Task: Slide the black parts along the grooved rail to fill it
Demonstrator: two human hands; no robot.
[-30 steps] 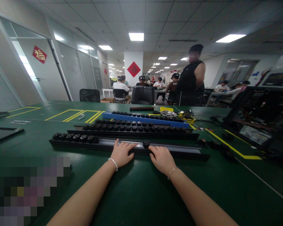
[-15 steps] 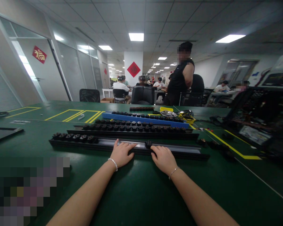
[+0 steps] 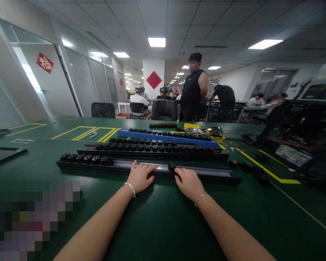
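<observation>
A long black rail (image 3: 141, 175) with a silvery channel (image 3: 209, 172) lies across the table in front of me. Several round-topped black blocks (image 3: 83, 158) sit in a row at its left end. My left hand (image 3: 141, 177) rests on the middle of the channel, fingers spread and thumb apart, holding nothing. A single black block (image 3: 172, 165) stands in the channel right of centre. Against its right side are the bent fingertips of my right hand (image 3: 188, 182), which appear to grip it, with the thumb low at the rail's front edge; the exact contact is partly hidden.
Behind lie another black rail (image 3: 152, 154) with blocks and a blue rail (image 3: 167, 139) with more. A metal dish (image 3: 194, 131) and yellow tray (image 3: 191, 126) stand farther back. Dark equipment (image 3: 290, 134) takes up the right side. A person (image 3: 194, 87) stands beyond the table.
The single black block and my right hand have shifted very slightly right. My left hand stays put. In the background, the standing person has moved left and another bent-over person shows.
</observation>
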